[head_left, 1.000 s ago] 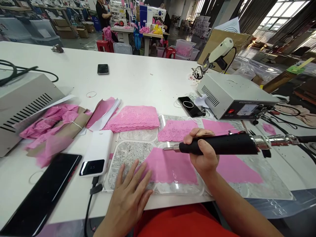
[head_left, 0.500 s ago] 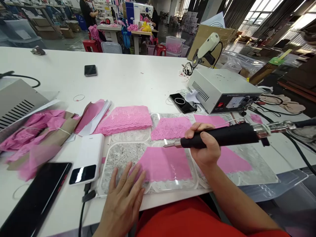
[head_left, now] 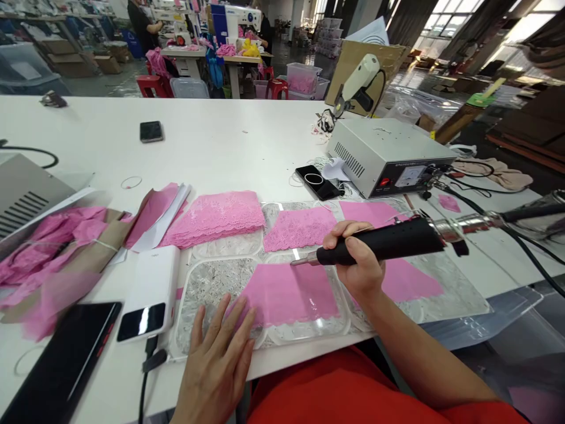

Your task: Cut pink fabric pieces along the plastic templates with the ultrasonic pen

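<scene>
My right hand [head_left: 362, 259] is wrapped around a black-handled corded hand tool [head_left: 379, 242] with a thin metal tip. The tip points left and meets the upper edge of a pink fabric panel [head_left: 295, 294]; whether it presses on the cloth I cannot tell. That panel lies flat on a clear plastic sheet with a raised frame pattern [head_left: 198, 280]. My left hand [head_left: 218, 353] rests with fingers spread at the panel's left edge, partly on the sheet. Behind the panel lies a pink lace piece [head_left: 300, 228], with a stack of pink lace [head_left: 220, 218] to its left.
A grey control box [head_left: 391, 156] with cables stands at the back right, near a phone [head_left: 318, 182]. To the left are a white power bank [head_left: 152, 294], a black tablet-like device [head_left: 62, 359] and bundled pink fabric [head_left: 57, 241]. Another pink panel [head_left: 408, 280] lies at right.
The whole view has shifted slightly, so the table things appear a little further left. Both hands keep nearly the same pose, with the tool tip still at the panel's upper edge.
</scene>
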`<act>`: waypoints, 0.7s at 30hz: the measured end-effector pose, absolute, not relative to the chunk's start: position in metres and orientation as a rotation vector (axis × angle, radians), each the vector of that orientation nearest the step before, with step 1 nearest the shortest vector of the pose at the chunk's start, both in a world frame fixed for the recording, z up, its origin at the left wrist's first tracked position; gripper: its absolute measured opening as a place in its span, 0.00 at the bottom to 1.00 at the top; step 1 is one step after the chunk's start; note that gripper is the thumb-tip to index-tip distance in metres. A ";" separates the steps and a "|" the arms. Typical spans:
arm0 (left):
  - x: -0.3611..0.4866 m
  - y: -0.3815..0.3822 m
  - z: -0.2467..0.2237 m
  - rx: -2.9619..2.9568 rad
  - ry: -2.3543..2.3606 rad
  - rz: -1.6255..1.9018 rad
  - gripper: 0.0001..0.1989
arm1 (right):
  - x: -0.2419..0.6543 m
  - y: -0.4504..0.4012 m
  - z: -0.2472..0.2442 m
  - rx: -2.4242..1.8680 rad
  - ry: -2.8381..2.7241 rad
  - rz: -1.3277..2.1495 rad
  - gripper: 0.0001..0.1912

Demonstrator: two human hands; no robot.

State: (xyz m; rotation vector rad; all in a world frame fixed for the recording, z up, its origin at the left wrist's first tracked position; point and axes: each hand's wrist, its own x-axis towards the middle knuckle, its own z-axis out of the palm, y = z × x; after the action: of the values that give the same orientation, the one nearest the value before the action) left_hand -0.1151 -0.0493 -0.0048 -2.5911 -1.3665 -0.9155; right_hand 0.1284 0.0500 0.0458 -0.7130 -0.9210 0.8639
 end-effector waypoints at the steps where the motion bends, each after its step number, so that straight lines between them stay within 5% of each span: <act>1: -0.117 -0.049 -0.006 -2.600 -1.337 -0.885 0.21 | 0.127 0.051 0.046 -0.707 -0.926 0.862 0.04; 21: -0.125 -0.044 -0.009 -2.626 -1.244 -0.855 0.26 | 0.182 0.043 0.051 -0.792 -0.865 0.650 0.03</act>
State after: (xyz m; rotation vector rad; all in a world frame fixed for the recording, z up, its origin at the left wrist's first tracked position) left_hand -0.1247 -0.0442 -0.0092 -2.6265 -1.2441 -0.8550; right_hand 0.1821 0.0431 0.0507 -0.7916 -0.8646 0.6503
